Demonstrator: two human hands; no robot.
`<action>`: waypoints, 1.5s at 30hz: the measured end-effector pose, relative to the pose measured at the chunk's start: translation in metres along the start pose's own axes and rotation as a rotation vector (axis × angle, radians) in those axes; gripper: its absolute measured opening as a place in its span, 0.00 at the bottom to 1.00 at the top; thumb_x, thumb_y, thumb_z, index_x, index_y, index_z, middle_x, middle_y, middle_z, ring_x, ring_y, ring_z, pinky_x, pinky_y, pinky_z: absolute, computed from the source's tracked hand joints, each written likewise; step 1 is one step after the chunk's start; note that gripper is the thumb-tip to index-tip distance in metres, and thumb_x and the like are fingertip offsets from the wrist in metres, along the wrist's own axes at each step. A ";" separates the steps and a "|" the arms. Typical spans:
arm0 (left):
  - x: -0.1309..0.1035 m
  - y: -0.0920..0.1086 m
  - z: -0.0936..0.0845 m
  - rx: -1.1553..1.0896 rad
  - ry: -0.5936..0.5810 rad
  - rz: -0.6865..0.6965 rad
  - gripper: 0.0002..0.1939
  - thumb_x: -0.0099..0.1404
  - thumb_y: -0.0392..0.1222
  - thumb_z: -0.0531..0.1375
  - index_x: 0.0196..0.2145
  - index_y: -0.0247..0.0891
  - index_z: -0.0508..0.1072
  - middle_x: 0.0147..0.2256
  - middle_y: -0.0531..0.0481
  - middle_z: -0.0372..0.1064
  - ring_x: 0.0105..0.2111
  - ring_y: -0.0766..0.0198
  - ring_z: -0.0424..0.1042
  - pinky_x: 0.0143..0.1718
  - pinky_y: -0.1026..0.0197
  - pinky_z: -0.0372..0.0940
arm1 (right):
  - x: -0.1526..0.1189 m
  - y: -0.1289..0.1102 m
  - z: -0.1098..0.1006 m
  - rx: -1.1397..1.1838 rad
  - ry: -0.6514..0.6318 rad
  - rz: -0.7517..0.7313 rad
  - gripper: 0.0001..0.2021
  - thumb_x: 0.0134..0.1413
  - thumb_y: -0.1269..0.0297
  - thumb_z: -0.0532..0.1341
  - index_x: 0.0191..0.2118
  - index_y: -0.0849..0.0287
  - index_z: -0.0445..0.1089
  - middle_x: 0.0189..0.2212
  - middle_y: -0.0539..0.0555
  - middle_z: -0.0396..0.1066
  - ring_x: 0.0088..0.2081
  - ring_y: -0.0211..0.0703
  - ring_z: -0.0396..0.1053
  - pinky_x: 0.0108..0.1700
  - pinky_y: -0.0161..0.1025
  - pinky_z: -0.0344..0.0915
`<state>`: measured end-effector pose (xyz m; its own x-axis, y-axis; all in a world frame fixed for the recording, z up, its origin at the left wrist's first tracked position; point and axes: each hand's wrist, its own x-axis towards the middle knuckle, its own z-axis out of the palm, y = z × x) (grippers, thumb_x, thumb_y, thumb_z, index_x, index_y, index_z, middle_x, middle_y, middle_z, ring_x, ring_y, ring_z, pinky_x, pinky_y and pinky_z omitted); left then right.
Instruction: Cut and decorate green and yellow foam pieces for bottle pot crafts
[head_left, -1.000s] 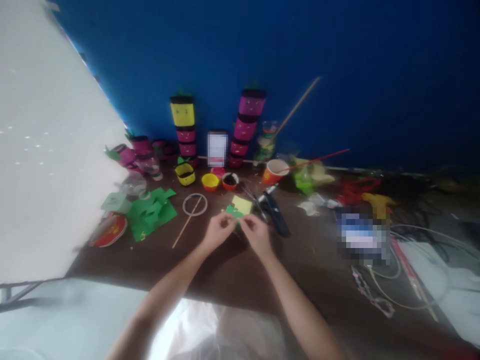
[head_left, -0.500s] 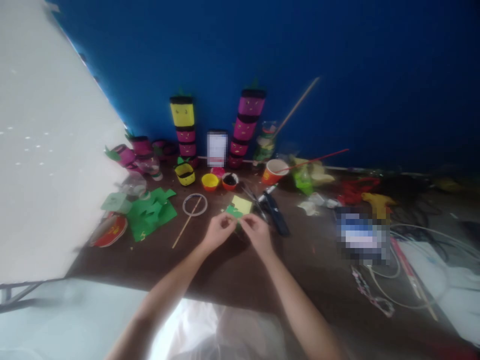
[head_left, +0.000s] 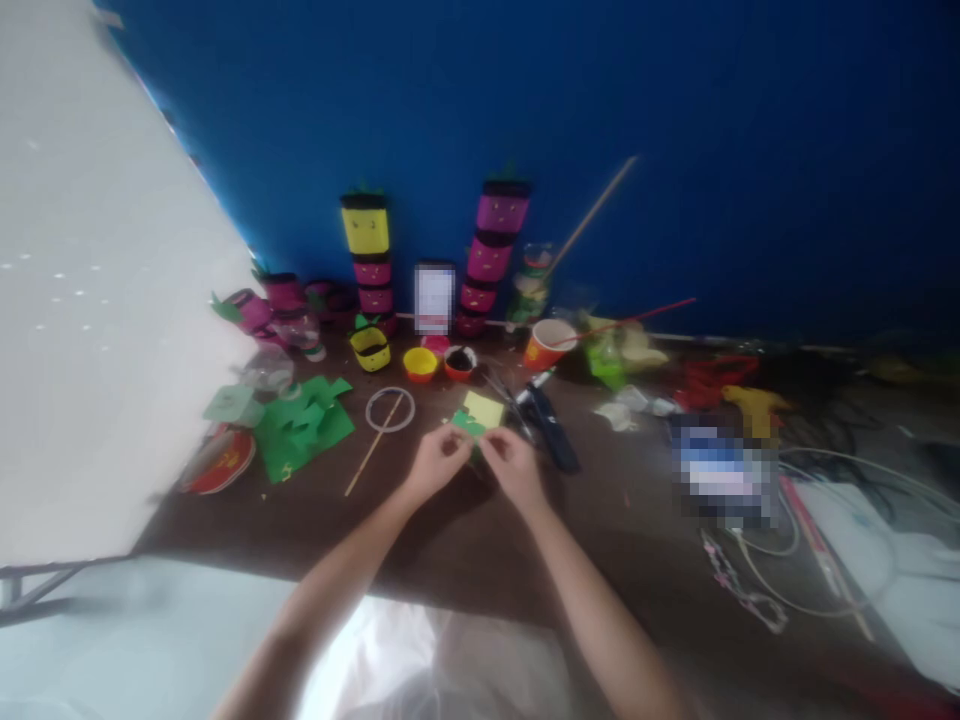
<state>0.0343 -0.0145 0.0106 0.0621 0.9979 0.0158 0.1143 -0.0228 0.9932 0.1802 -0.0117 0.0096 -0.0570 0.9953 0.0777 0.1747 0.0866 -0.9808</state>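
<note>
Near the middle of the dark table, my left hand and my right hand meet with thumbs and fingertips pinched together. Between the fingertips is a small green piece, its shape mostly hidden. Just beyond the fingers lie a pale yellow square and a green scrap. A yellow cup and a cup of something black stand farther back. To the left, a wooden stick crosses a clear ring.
Green sheets lie left. Stacked purple and yellow containers stand by the blue wall, near a phone. Scissors, a dark long object and a paper cup are right of centre. Cables surround another phone at right.
</note>
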 end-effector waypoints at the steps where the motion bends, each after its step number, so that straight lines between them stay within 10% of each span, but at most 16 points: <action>1: 0.000 -0.001 0.000 0.008 0.001 0.006 0.07 0.55 0.41 0.59 0.26 0.33 0.69 0.20 0.55 0.62 0.21 0.72 0.60 0.24 0.69 0.55 | 0.000 0.000 0.000 -0.007 -0.002 -0.003 0.09 0.48 0.59 0.59 0.29 0.60 0.67 0.26 0.52 0.69 0.30 0.42 0.67 0.35 0.38 0.65; 9: 0.003 0.006 -0.016 0.160 0.084 0.097 0.08 0.57 0.43 0.57 0.31 0.35 0.72 0.23 0.53 0.67 0.22 0.69 0.64 0.25 0.67 0.59 | 0.002 0.000 0.000 0.044 0.045 0.040 0.10 0.47 0.56 0.60 0.29 0.60 0.67 0.26 0.52 0.69 0.30 0.42 0.67 0.35 0.38 0.65; 15: 0.036 -0.001 -0.096 0.305 0.697 0.119 0.22 0.53 0.39 0.60 0.46 0.34 0.65 0.37 0.45 0.69 0.34 0.63 0.70 0.37 0.59 0.66 | 0.002 0.001 -0.001 0.079 0.045 0.054 0.12 0.46 0.55 0.61 0.29 0.60 0.67 0.26 0.53 0.69 0.30 0.42 0.67 0.35 0.38 0.65; 22: 0.084 -0.022 -0.159 0.348 0.524 0.036 0.50 0.41 0.35 0.68 0.59 0.33 0.48 0.56 0.33 0.55 0.57 0.47 0.56 0.56 0.48 0.54 | -0.001 0.006 0.003 0.102 0.012 0.040 0.11 0.46 0.56 0.61 0.29 0.59 0.67 0.25 0.51 0.69 0.30 0.41 0.66 0.35 0.38 0.64; 45: 0.101 -0.022 -0.172 0.383 0.593 0.148 0.40 0.44 0.45 0.68 0.53 0.35 0.58 0.41 0.44 0.66 0.42 0.58 0.68 0.47 0.52 0.64 | -0.002 -0.003 0.001 0.081 0.019 0.052 0.09 0.46 0.58 0.60 0.28 0.59 0.67 0.25 0.51 0.68 0.29 0.41 0.66 0.34 0.38 0.64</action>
<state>-0.1324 0.0974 0.0103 -0.4328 0.8448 0.3146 0.4923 -0.0709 0.8675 0.1785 -0.0137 0.0123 -0.0308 0.9991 0.0288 0.0968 0.0316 -0.9948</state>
